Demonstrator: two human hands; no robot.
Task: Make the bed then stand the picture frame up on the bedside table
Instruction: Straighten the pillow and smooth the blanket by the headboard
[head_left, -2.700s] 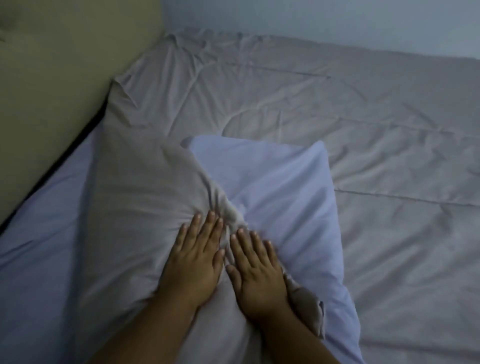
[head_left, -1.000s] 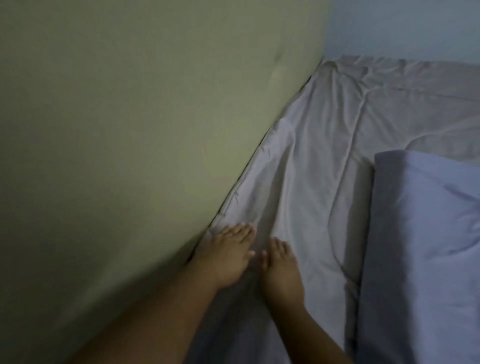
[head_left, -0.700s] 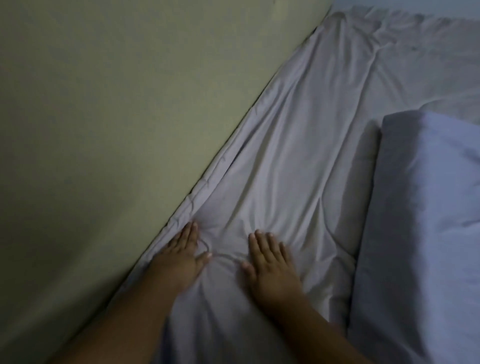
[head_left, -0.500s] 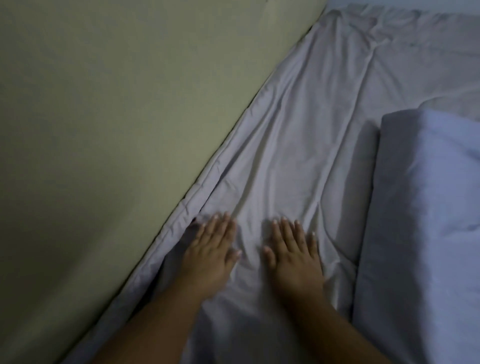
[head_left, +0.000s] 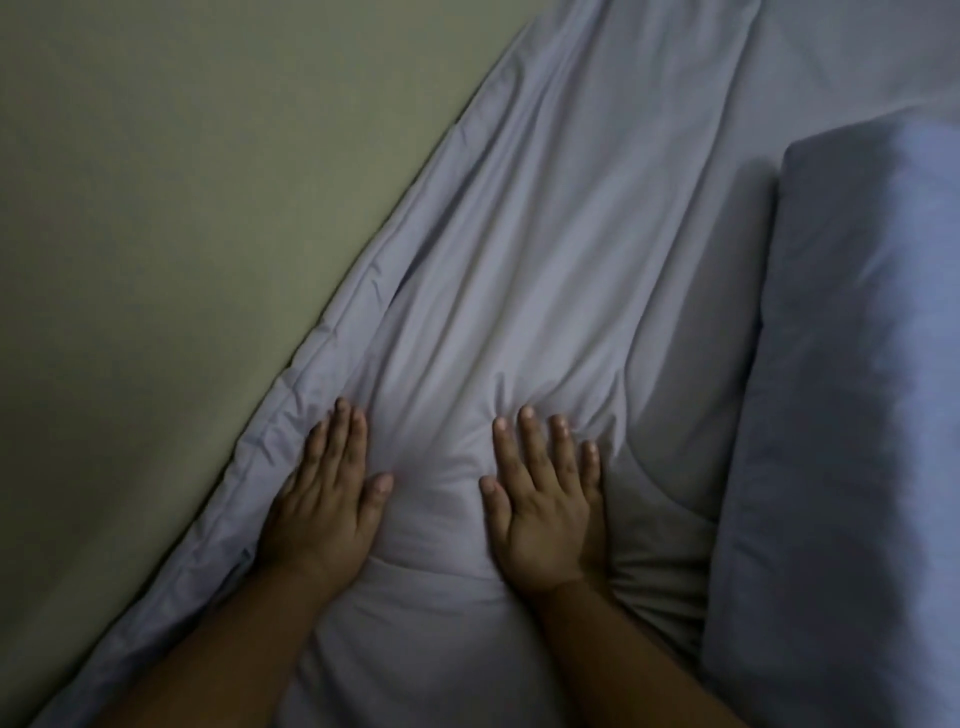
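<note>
A pale grey quilt (head_left: 545, 249) covers the bed and runs along the olive headboard (head_left: 182, 208) on the left. My left hand (head_left: 327, 499) lies flat on the quilt, close to its stitched edge by the headboard. My right hand (head_left: 545, 499) lies flat a palm's width to the right, fingers spread, with small wrinkles gathered at the fingertips. Both hands hold nothing. A bluish pillow (head_left: 852, 415) lies to the right of my right hand. The picture frame and the bedside table are out of view.
The padded headboard fills the left half of the view. The quilt's folded seam (head_left: 291, 415) follows the headboard diagonally. The room is dim.
Both hands have slid back along the quilt and moved further apart, pressing it flat. The view has tilted down and closer to the quilt.
</note>
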